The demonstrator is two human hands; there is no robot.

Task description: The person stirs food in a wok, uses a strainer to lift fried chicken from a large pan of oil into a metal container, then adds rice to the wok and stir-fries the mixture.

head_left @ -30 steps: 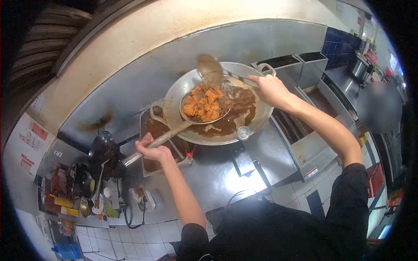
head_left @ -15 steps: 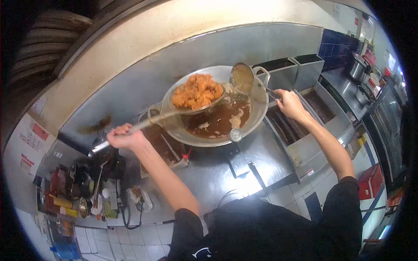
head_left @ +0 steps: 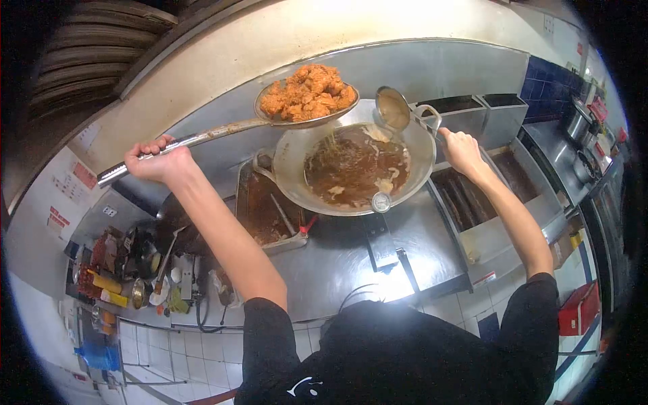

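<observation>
Greasy tray (head_left: 260, 209), bottles (head_left: 101, 280), red box (head_left: 579, 309)

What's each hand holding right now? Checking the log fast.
Left hand: closed on the strainer handle.
Right hand: closed on the ladle handle.

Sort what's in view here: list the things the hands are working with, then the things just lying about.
In use:
left hand gripping the strainer of fried pieces
right hand holding the ladle
wok of brown liquid

Lying about:
tray beside the wok
bottles at left
red box
</observation>
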